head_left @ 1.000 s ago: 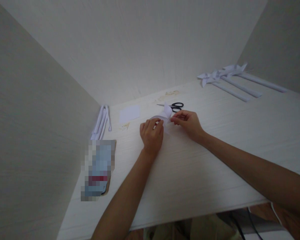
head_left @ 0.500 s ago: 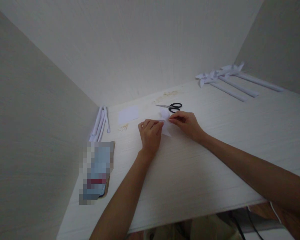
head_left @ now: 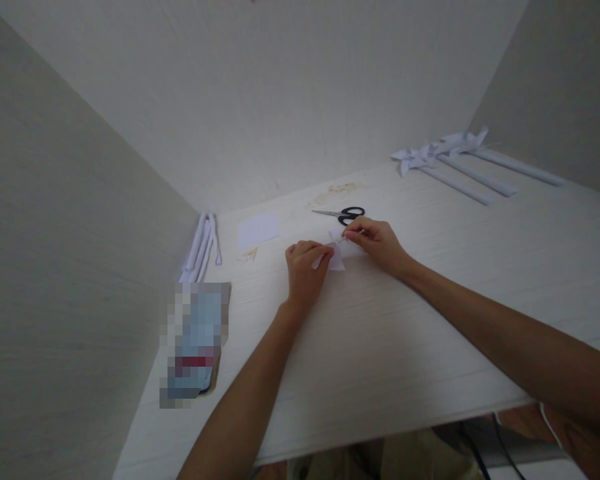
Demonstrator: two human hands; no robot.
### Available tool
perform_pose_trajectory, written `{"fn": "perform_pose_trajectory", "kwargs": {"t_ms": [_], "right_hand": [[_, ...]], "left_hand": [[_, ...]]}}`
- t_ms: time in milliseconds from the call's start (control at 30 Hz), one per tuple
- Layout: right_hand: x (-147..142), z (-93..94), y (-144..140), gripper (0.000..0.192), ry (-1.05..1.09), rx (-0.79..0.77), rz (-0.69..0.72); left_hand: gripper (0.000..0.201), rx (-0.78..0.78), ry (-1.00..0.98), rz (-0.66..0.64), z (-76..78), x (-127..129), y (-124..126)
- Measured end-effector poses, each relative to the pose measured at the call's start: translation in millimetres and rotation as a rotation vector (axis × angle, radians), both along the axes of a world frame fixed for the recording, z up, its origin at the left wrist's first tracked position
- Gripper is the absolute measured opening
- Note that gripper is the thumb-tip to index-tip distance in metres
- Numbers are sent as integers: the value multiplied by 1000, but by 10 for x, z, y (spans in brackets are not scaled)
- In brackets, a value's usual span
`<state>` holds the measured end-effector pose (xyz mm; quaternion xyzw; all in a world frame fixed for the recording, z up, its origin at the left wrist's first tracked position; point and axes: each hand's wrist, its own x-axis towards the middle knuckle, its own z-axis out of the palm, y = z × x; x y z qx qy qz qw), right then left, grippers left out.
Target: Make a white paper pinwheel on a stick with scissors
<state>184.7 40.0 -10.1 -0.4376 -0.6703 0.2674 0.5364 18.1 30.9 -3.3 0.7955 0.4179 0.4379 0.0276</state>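
Now both hands' fingers [head_left: 325,252] pinch the folded paper [head_left: 336,259] between them.

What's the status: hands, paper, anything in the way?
Left hand and right hand both pinching folded paper piece. Piece low over table. Scissors just behind, apart.

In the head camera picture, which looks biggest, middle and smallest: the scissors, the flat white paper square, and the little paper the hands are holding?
1. Flat white paper square, largest.
2. Scissors, longer but thinner, so it is close.
3. Little paper pinched between the left hand and right hand, smallest, though the fingers hide part of it.
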Motion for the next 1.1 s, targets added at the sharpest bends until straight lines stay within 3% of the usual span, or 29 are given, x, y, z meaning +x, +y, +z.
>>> {"fn": "perform_pose_trajectory", "kwargs": {"t_ms": [233,1100], "right_hand": [[-3,24,-7,17,-10,-84,25],[10,4,8,18,86,-220,121]], "left_hand": [[4,-141,-117,-66,4,-8,33],[4,-191,-124,-127,-1,7,51]]}}
